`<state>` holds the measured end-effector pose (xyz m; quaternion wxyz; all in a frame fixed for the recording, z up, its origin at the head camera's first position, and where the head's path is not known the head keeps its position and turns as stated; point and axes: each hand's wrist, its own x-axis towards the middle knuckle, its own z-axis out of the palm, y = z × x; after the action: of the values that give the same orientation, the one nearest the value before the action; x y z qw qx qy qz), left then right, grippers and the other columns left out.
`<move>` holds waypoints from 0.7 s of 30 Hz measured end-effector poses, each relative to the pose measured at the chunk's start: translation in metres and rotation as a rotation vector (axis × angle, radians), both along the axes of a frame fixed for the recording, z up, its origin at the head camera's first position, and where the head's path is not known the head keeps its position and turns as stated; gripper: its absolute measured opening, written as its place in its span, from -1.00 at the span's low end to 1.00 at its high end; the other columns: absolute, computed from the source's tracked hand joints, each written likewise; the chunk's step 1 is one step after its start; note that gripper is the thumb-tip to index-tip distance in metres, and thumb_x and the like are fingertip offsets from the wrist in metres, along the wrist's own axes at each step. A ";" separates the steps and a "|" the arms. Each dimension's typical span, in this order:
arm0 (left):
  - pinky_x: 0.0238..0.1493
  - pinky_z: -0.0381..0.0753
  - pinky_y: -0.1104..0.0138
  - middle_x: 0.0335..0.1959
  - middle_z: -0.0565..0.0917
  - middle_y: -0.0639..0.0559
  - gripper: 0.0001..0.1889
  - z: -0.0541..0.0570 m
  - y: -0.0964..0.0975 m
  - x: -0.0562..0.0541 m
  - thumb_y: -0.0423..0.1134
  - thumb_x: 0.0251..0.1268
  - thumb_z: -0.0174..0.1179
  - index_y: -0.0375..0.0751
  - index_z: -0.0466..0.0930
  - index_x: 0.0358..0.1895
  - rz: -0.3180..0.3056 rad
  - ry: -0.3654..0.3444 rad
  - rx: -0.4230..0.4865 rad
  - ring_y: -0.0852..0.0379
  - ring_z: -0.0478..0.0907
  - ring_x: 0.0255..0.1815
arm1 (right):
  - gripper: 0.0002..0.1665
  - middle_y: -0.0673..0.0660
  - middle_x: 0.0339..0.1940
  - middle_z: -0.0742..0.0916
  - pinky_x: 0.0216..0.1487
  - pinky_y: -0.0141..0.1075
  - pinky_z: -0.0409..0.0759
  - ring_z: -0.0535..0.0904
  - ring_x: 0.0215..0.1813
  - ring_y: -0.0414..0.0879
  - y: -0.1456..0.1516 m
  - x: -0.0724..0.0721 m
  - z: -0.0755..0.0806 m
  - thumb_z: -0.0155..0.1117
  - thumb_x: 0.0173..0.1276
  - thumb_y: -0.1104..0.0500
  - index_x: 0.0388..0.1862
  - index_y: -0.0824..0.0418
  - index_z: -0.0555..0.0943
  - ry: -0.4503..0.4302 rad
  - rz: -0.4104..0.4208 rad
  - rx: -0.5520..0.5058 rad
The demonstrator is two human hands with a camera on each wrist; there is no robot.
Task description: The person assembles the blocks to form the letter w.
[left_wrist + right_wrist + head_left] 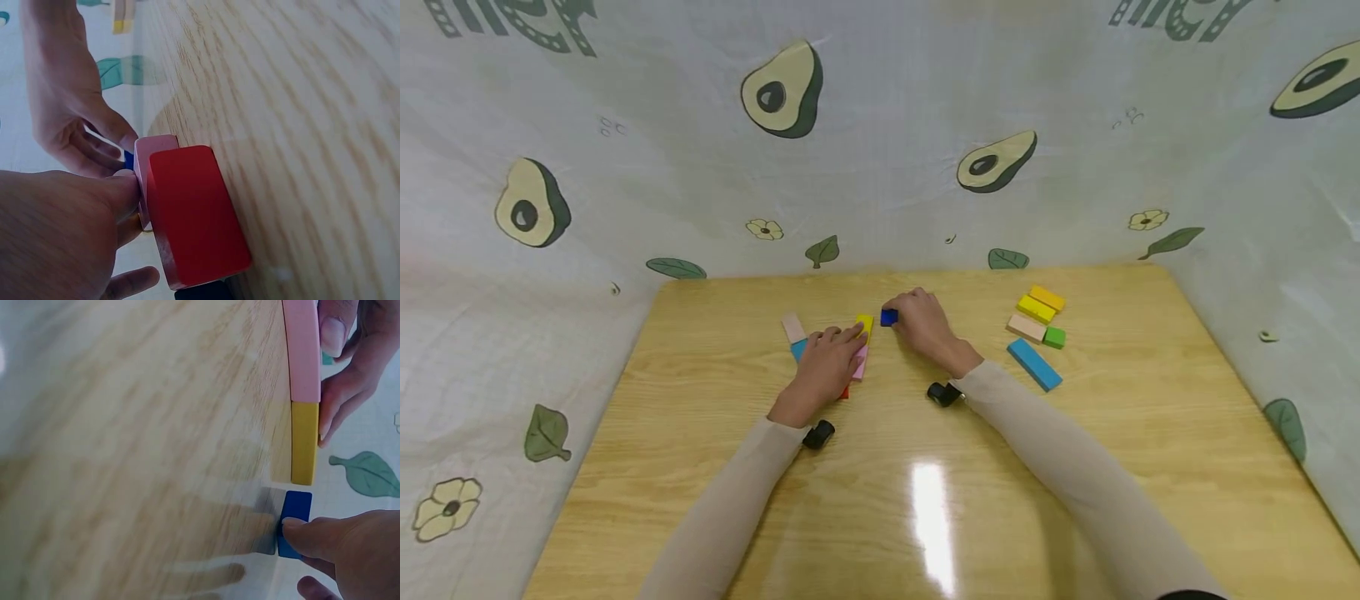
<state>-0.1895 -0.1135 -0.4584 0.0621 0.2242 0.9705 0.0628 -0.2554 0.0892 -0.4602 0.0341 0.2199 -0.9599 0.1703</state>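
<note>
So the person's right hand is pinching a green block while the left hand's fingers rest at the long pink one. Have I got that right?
Almost: the block isn't green. The right hand is pinching a blue block, as the right wrist view shows. The left hand does have its fingers at the long pink block.

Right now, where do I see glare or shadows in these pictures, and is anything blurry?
Head view: a bright white glare streak on the table; right wrist view: dark shadows or reflections on the table beside the blue block, wood grain looking soft; left wrist view: dimmer, the red block fairly sharp.
</note>
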 end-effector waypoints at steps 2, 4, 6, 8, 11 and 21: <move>0.54 0.28 -0.14 0.67 0.29 -0.01 -0.50 -0.001 0.000 0.001 -0.11 0.73 0.04 -0.09 0.42 0.59 -0.004 0.002 -0.002 -0.17 0.31 0.58 | -0.63 0.19 0.18 0.80 0.29 0.08 0.55 0.62 0.21 0.19 0.000 0.001 -0.001 0.49 0.42 0.29 0.20 0.18 0.78 -0.008 -0.004 0.003; 0.53 0.29 -0.14 0.67 0.30 -0.01 -0.51 -0.001 0.000 0.002 -0.12 0.73 0.05 -0.09 0.43 0.59 -0.007 0.013 -0.006 -0.17 0.32 0.57 | -0.62 0.18 0.18 0.81 0.28 0.08 0.55 0.62 0.21 0.19 0.000 0.001 -0.002 0.48 0.42 0.29 0.20 0.18 0.78 -0.004 -0.002 -0.004; 0.51 0.31 -0.15 0.66 0.32 -0.01 -0.51 -0.001 0.000 0.003 -0.13 0.72 0.06 -0.09 0.44 0.58 -0.010 0.029 -0.003 -0.17 0.33 0.56 | -0.62 0.17 0.17 0.81 0.28 0.08 0.55 0.62 0.20 0.19 0.000 0.001 -0.003 0.48 0.42 0.30 0.20 0.18 0.78 0.003 0.004 -0.014; 0.50 0.32 -0.15 0.66 0.33 -0.01 -0.52 0.000 0.000 0.004 -0.13 0.72 0.07 -0.09 0.46 0.57 -0.014 0.043 -0.005 -0.18 0.34 0.55 | -0.62 0.17 0.16 0.81 0.28 0.09 0.55 0.62 0.18 0.19 -0.001 0.001 -0.003 0.48 0.42 0.32 0.19 0.19 0.79 0.006 0.012 -0.024; 0.50 0.32 -0.14 0.66 0.32 0.00 -0.52 0.000 0.000 0.004 -0.13 0.72 0.06 -0.09 0.45 0.57 -0.018 0.043 -0.005 -0.17 0.34 0.55 | -0.63 0.18 0.16 0.81 0.28 0.11 0.54 0.62 0.18 0.19 -0.002 0.000 -0.003 0.46 0.43 0.32 0.20 0.19 0.79 0.001 0.018 -0.027; 0.50 0.31 -0.14 0.66 0.32 -0.01 -0.51 0.001 0.000 0.003 -0.11 0.72 0.06 -0.10 0.44 0.58 -0.016 0.035 -0.004 -0.16 0.34 0.54 | -0.66 0.16 0.14 0.82 0.27 0.08 0.57 0.64 0.15 0.18 -0.007 -0.005 -0.006 0.46 0.44 0.31 0.17 0.19 0.80 0.016 0.026 -0.035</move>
<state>-0.1869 -0.1140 -0.4575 0.0460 0.2328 0.9698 0.0564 -0.2603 0.0820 -0.4665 0.0436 0.2331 -0.9536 0.1856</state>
